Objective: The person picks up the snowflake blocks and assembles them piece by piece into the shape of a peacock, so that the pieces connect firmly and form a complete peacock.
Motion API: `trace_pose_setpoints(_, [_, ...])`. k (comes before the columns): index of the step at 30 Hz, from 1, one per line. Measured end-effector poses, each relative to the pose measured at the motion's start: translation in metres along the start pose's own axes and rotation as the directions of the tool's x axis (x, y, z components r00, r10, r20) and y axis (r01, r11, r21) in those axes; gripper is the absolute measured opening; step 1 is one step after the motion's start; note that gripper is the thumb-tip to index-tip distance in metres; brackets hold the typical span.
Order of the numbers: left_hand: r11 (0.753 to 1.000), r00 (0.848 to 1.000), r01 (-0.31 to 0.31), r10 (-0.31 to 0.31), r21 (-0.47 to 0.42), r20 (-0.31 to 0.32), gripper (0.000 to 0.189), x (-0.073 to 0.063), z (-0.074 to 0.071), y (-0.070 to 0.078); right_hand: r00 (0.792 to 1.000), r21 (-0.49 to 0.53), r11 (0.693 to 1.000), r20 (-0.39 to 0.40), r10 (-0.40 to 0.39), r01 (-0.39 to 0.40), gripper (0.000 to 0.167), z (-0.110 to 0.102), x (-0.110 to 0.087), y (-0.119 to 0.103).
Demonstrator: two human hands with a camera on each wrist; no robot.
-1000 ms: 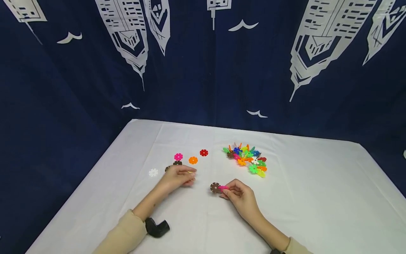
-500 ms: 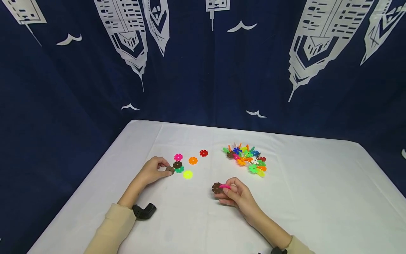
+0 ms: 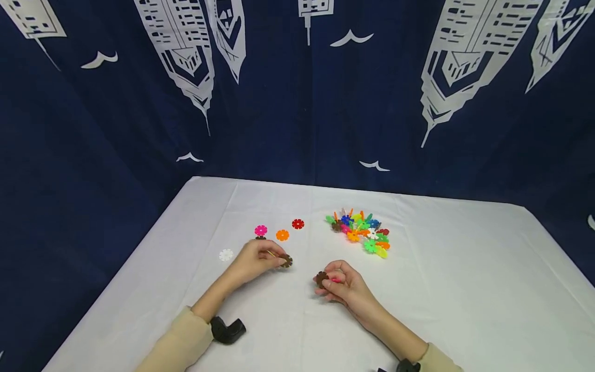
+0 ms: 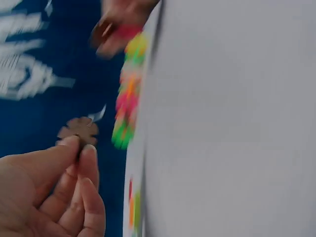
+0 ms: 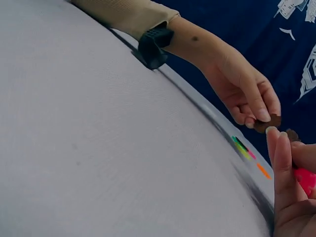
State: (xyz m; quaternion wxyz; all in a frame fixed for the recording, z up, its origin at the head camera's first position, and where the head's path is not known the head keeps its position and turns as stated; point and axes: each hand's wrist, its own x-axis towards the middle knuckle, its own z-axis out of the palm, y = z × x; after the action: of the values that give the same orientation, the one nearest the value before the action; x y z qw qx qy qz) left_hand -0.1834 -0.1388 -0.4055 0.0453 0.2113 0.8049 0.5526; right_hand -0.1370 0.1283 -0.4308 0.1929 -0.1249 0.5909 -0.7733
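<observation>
My left hand [image 3: 254, 261] pinches a brown notched flower disc [image 4: 81, 129] between thumb and fingertips, raised over the middle of the table. To its right, my right hand [image 3: 350, 287] grips two discs fitted together: a brown flower disc [image 3: 322, 279] and a pink flower disc [image 5: 306, 181], the latter mostly covered by fingers. A small gap separates the two hands in the head view. Behind the left hand lie loose discs: pink [image 3: 261, 230], orange [image 3: 282, 235] and red [image 3: 298, 223]. The yellow and green ones are hidden by that hand in the head view.
A many-coloured cluster of interlocked flower discs [image 3: 358, 232] sits at the back, right of centre. One white disc [image 3: 225, 254] lies left of the left hand. The white-covered table [image 3: 465, 279] ends against a dark blue curtain [image 3: 279, 129]. Black wrist devices [image 3: 228, 330] are strapped to both arms.
My left hand went left to the loose discs, took a brown disc and carried it right toward the other hand. The right hand kept its two discs and turned them slightly.
</observation>
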Motion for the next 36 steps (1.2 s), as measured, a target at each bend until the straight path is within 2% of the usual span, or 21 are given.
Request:
trace_pose_setpoints(3, [0.998, 0.996, -0.024, 0.029, -0.064, 0.082, 0.008, -0.002, 0.025, 0.007, 1.0, -0.097, 0.995, -0.014, -0.018, 0.016, 0.03, 0.002, 0.001, 0.001])
trace_pose_setpoints(5, [0.996, 0.994, -0.039, 0.047, -0.081, 0.095, 0.007, -0.004, 0.036, 0.01, 0.999, -0.133, 0.99, -0.018, -0.043, 0.04, 0.031, 0.002, 0.001, 0.002])
trace_pose_setpoints(8, [0.995, 0.994, -0.054, 0.061, -0.078, 0.086, 0.008, -0.005, 0.045, 0.012, 0.996, -0.158, 0.984, -0.024, -0.089, 0.084, 0.031, 0.003, 0.001, 0.001])
trace_pose_setpoints(11, [0.996, 0.995, -0.052, 0.058, -0.072, 0.079, 0.008, -0.006, 0.048, 0.016, 0.993, -0.18, 0.978, -0.031, -0.113, 0.106, 0.03, 0.002, 0.001, 0.001])
trace_pose_setpoints(16, [0.993, 0.992, -0.051, 0.063, -0.104, 0.113, 0.007, -0.011, 0.048, 0.033, 0.995, -0.212, 0.974, -0.049, -0.089, 0.077, 0.029, 0.003, 0.003, 0.0])
trace_pose_setpoints(20, [0.989, 0.986, -0.101, 0.114, -0.104, 0.125, 0.007, -0.014, 0.048, 0.038, 0.996, -0.225, 0.973, -0.063, -0.061, 0.046, 0.028, 0.003, 0.002, 0.0])
trace_pose_setpoints(26, [0.975, 0.97, -0.222, 0.222, -0.007, 0.099, 0.008, -0.017, 0.052, 0.038, 0.996, -0.27, 0.963, -0.082, -0.046, 0.023, 0.024, 0.004, -0.001, 0.0])
trace_pose_setpoints(34, [0.962, 0.961, -0.272, 0.269, 0.038, 0.07, 0.008, -0.02, 0.058, 0.037, 0.994, -0.303, 0.951, -0.069, -0.084, 0.059, 0.022, 0.005, -0.002, 0.0])
trace_pose_setpoints(36, [0.961, 0.961, -0.272, 0.269, 0.045, 0.064, 0.008, -0.018, 0.061, 0.026, 0.993, -0.31, 0.949, -0.074, -0.091, 0.064, 0.021, 0.006, -0.001, 0.0])
